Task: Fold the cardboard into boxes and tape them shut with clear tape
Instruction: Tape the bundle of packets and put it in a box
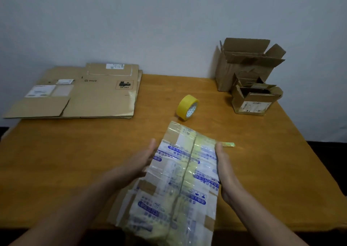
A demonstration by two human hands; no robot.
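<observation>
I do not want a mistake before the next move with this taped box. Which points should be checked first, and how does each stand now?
1. Left hand and right hand hold the taped box at its two sides: ok.
2. Tape covers the middle seam on top: ok.
3. Underside sealed: cannot tell, hidden.
4. Yellow tape roll on the table, beyond the box, likely reachable: ok.
5. Loose tape strip beside the right hand, free of the box: cannot tell.
</observation>
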